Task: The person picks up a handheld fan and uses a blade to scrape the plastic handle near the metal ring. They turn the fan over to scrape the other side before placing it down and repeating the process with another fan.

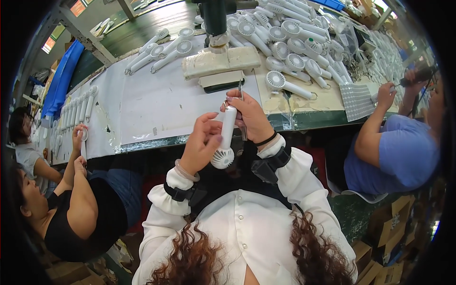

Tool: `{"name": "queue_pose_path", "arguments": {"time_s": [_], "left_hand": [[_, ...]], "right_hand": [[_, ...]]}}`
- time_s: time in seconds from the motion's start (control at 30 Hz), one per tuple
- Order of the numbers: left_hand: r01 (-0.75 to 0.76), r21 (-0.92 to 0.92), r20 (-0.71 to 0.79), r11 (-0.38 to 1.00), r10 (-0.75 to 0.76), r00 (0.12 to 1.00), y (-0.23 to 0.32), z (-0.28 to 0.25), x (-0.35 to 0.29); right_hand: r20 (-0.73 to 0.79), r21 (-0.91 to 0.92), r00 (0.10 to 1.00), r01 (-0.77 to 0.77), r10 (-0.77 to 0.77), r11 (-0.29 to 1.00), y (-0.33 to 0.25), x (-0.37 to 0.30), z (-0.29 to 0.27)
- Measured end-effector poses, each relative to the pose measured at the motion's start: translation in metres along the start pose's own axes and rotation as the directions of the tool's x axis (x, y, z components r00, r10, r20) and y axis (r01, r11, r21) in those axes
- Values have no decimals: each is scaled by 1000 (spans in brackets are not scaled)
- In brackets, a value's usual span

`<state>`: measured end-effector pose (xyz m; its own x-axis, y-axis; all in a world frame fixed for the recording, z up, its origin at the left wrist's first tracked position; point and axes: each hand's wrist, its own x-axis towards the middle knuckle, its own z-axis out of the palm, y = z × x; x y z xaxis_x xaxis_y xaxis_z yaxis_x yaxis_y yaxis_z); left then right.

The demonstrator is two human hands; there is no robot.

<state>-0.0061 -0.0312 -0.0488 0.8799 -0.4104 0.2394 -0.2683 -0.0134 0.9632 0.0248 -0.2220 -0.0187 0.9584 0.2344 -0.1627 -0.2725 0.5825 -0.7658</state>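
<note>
Head view, two bare hands at work over the lap, just in front of the tabletop (pixel 161 107). A white handheld fan (pixel 228 128) is held off the surface between them, its round grille toward the body and its handle pointing up toward the tabletop. Left hand (pixel 198 142): fingers bent and parted from the thumb, which lies against the fan close to the grille; the other fingers reach toward the handle, the tips partly hidden, so that the fan is gripped along its left side. Right hand (pixel 251 114): fingers drawn together at the handle's far end, thumb and forefinger pinching at the small metal loop (pixel 225 102) there; a slim metal tool (pixel 241 87) passes through the same hand, its upper end projecting beyond the knuckles.

Beyond the hands, a dark post (pixel 213 19) stands above a pale padded block (pixel 221 61). A few fans (pixel 184 46) lie to its left, and a large heap of similar fans (pixel 290 27) to its right, near a dotted grey sheet (pixel 355 100). Co-workers sit at either side, one in black (pixel 97 206), another in blue (pixel 401 152).
</note>
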Motion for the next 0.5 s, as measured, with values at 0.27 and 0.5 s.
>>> {"name": "queue_pose_path", "arguments": {"time_s": [0.27,0.5], "left_hand": [[110,379,-20,919,-111,994,21,10,-2],[0,427,-60,904,28,998,14,9,-2]], "right_hand": [[14,-1,1000,28,-28,1000,9,3,2],[73,-245,997,34,-17,969,-6,-6,2]]}}
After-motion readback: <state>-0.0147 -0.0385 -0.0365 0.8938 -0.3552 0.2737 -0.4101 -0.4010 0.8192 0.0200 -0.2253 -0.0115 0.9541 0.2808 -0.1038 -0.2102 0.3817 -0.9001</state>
